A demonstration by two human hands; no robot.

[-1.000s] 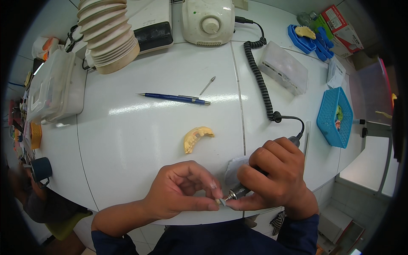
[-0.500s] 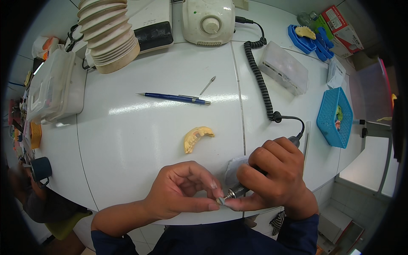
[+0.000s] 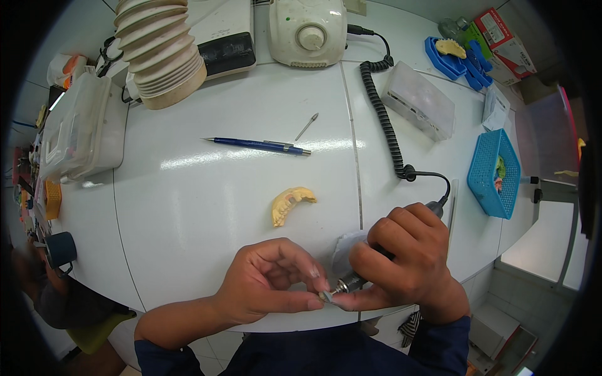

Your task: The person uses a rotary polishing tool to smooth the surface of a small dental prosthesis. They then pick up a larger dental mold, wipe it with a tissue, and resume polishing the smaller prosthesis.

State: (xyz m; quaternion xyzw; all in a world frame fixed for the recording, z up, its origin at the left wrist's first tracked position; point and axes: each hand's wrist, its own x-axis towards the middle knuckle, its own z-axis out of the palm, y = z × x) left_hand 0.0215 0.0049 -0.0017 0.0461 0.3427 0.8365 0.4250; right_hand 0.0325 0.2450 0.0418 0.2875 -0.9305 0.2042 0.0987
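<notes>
My right hand is wrapped round a dark rotary handpiece, its metal nose pointing left. At its tip, a small grey grinding bit meets a tiny pale piece pinched between the thumb and fingers of my left hand. My fingertips partly cover that piece, so its kind is unclear. Beyond my hands, a yellow dental cast shaped like an arch lies on the white table. Partly behind the right hand is a whitish, rounded item.
A blue mechanical pencil and a loose bur lie farther back. A coiled black cord links the handpiece to a control box. On the right are a clear case and blue basket; a ribbed hose hangs at back left.
</notes>
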